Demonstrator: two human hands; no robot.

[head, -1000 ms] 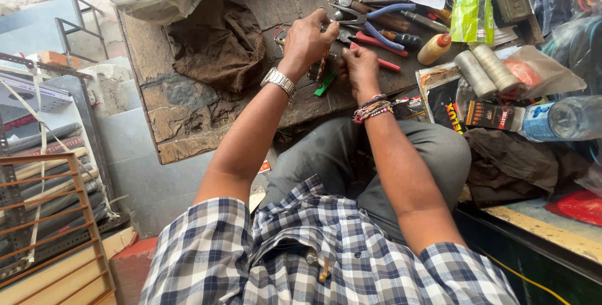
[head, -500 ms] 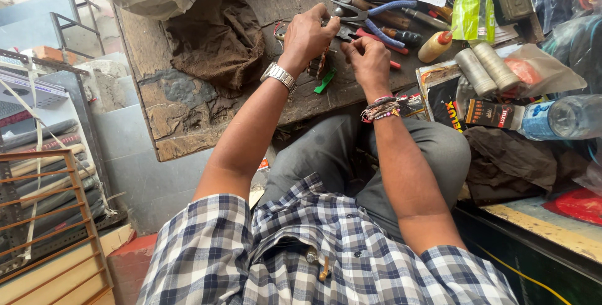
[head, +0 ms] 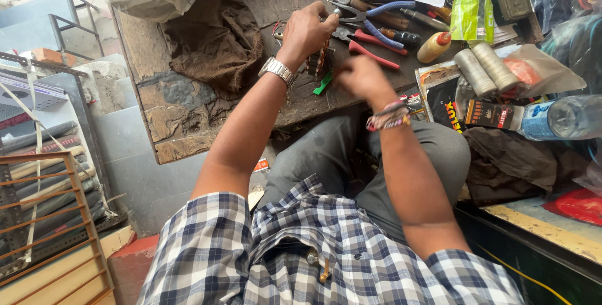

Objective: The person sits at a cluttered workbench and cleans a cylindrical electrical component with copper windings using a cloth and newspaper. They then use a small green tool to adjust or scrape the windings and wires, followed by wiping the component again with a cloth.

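My left hand (head: 308, 29), with a metal watch on the wrist, rests on the worn wooden bench (head: 188, 123) and is closed around a small dark part with reddish-brown windings (head: 318, 61). My right hand (head: 359, 76), with thread bands on the wrist, hovers just right of and nearer to me than that part. It is blurred, so its fingers and anything in them cannot be made out. A small green piece (head: 323, 84) lies on the bench between the two hands.
Blue-handled pliers (head: 384, 11) and red-handled pliers (head: 375, 51) lie past my right hand. A squeeze bottle (head: 435, 47), two thread spools (head: 483, 68), a green packet (head: 473, 10) and a plastic bottle (head: 562, 118) crowd the right. A brown cloth (head: 213, 44) lies left, beyond it a metal rack (head: 44, 217).
My right hand has drawn back from the part toward my body and is now blurred. My left hand has stayed on the part.
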